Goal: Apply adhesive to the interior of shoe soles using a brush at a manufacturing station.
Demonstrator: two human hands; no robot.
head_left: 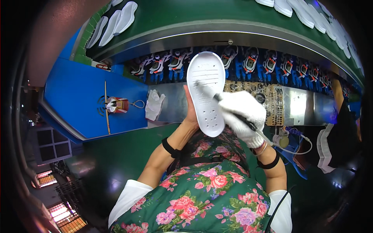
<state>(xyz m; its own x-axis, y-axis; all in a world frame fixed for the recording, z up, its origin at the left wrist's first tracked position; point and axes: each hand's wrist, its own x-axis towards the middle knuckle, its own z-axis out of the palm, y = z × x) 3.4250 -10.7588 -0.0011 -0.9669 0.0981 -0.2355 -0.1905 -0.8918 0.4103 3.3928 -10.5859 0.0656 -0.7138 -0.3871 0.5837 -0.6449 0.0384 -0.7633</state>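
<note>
Upright in front of me stands a white shoe sole [211,118], its face with small holes and ridges turned toward me. My left hand [190,108] is bare and holds the sole from behind by its left edge; most of its fingers are hidden. In a white knit glove, my right hand [243,112] is closed around the dark handle of a brush [206,89]. The bristles, blurred by motion, are at the middle of the sole's face. A thin pale tube [289,149] runs from the handle's lower end to the right.
A green belt [186,15] beyond carries white soles [127,17] at both sides. Under it stands a row of shoes [250,62]. A white glove [154,105] lies by the blue table [77,105], which bears a red container [121,105]. Brown-taped covering [274,103] lies on the metal bench.
</note>
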